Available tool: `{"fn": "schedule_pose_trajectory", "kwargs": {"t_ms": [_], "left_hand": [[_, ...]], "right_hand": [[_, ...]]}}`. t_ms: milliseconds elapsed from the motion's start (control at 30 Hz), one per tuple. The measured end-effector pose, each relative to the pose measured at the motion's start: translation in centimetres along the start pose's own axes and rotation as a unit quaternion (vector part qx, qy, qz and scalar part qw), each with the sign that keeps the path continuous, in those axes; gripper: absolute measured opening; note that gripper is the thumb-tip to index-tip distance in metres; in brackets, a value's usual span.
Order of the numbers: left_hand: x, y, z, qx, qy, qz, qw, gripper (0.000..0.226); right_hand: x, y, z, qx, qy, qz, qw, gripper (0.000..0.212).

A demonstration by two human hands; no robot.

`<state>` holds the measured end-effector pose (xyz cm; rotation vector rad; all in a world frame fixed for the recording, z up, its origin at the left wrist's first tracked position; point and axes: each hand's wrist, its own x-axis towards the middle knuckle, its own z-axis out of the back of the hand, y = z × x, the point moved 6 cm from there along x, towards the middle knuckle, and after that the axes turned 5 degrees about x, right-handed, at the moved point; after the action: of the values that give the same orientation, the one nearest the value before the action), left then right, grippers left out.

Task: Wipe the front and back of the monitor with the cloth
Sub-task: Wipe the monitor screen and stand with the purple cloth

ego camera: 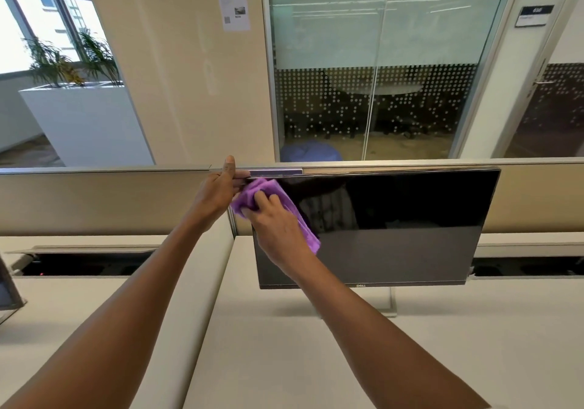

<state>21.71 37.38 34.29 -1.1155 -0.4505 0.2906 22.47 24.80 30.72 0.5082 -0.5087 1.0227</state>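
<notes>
A black flat monitor stands on a silver stand on the pale desk, its dark screen facing me. My left hand grips the monitor's top left corner, thumb up along the edge. My right hand presses a purple cloth flat against the upper left part of the screen. The cloth hangs down a little to the right of my fingers. The back of the monitor is hidden.
A beige partition runs behind the desk. Open cable slots lie at the left and at the right. Another screen's edge shows at far left. Behind the partition are a glass wall and a white planter.
</notes>
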Motion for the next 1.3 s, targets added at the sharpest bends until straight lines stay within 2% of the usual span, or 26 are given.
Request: {"fn": "schedule_pose_trajectory", "kwargs": {"t_ms": [100,200,300,433,500,567,700,800,933,1033,1133,1300], "left_hand": [[-0.1,-0.5,-0.3,0.067,-0.037,-0.033,0.997,0.059],[-0.4,-0.5,-0.3,0.13,-0.045,-0.054,0.989,0.057],[-0.6,-1.2,-0.5,0.182,-0.049,-0.075,0.979,0.052],[-0.2,-1.0,-0.4,0.206,-0.066,-0.08,0.973,0.052],[-0.2,-0.8,-0.4,0.224,-0.072,-0.087,0.968,0.046],[-0.4,-0.8,-0.4,0.24,-0.079,-0.094,0.963,0.042],[-0.5,-0.8,-0.3,0.254,-0.093,-0.094,0.958,0.047],[-0.9,-1.2,-0.6,0.277,-0.101,-0.097,0.951,0.044],[-1.0,-1.7,-0.7,0.28,-0.11,-0.108,0.947,0.06],[-1.6,-2.2,-0.9,0.291,-0.11,-0.121,0.943,0.059],[-2.1,-2.5,-1.1,0.298,-0.113,-0.119,0.94,0.059],[-2.1,-2.7,-1.2,0.302,-0.113,-0.107,0.94,0.06]], "right_hand": [[-3.1,-1.7,-1.2,0.005,0.014,-0.028,0.999,0.037],[-3.2,-3.0,-0.1,0.001,-0.04,-0.073,0.997,0.038],[-1.0,-2.0,0.7,0.002,-0.061,-0.064,0.996,0.039],[-1.7,-0.3,-2.0,-0.012,0.028,0.008,1.0,0.04],[-4.0,-0.9,-3.4,-0.004,0.074,0.021,0.997,0.04],[-5.9,-2.1,-3.7,0.0,0.086,0.013,0.996,0.039],[-6.2,-4.7,-1.6,-0.021,0.013,-0.042,0.999,0.033],[-3.9,-4.0,-0.2,-0.02,-0.017,-0.041,0.999,0.034],[-2.7,-0.9,-1.5,-0.014,0.032,0.011,0.999,0.038],[-5.1,-1.1,-3.6,-0.008,0.089,0.031,0.995,0.043],[-8.3,-2.9,-4.5,-0.007,0.117,0.017,0.993,0.038],[-6.5,-5.2,-1.2,-0.028,0.011,-0.04,0.999,0.043]]}}
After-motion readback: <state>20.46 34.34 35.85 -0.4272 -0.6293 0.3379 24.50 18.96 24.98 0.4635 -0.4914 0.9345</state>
